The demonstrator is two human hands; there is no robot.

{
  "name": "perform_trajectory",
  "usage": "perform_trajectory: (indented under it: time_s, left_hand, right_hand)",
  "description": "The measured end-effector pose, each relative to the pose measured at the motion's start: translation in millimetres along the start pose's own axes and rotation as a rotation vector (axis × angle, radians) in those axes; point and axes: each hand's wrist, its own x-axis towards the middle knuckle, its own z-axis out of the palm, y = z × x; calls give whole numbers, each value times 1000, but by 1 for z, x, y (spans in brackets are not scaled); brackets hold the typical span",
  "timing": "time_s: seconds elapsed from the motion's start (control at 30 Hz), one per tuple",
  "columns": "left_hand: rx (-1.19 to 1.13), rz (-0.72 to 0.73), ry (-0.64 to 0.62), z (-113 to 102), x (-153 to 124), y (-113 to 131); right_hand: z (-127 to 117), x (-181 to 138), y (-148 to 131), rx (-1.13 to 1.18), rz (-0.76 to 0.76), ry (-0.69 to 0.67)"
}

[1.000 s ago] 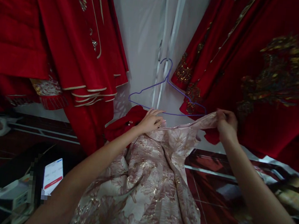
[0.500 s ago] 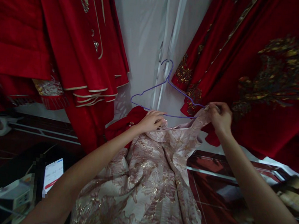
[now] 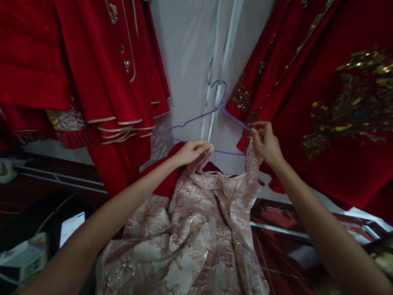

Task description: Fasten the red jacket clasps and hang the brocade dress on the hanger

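A pale pink brocade dress (image 3: 201, 240) with a shiny floral pattern hangs down in front of me. My left hand (image 3: 193, 152) pinches its left shoulder strap, which is lifted and curled at the neckline. My right hand (image 3: 264, 142) grips the other strap, raised close to the right arm of a purple wire hanger (image 3: 199, 118). That strap seems to be around the hanger's right end, but my fingers partly hide the spot. The hanger's hook is up against a pale upright rail. Its left end is bare, above and beside my left hand.
Red garments with light piping (image 3: 109, 79) hang at left, and red ones with gold sequins (image 3: 371, 99) at right. A red cloth (image 3: 164, 177) is behind the dress. At lower left are a phone (image 3: 70, 228) and a white power strip (image 3: 28, 256) on a dark surface.
My right hand has moved left and slightly up the hanger with its strap. My left hand has shifted a little left and now holds the left strap raised.
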Motion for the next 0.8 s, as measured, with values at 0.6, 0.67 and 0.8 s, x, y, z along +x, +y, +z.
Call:
perform_trajectory:
  time_s: [0.6, 0.67, 0.8]
  left_hand:
    - [-300, -511, 422, -89, -54, -84]
    - [-321, -488, 427, -89, -53, -85]
    - [-316, -489, 422, -91, -51, -86]
  right_hand:
    - [-25, 14, 1, -131, 35, 36]
    - [-26, 14, 1, -134, 26, 35]
    - [-26, 15, 1, -127, 19, 35]
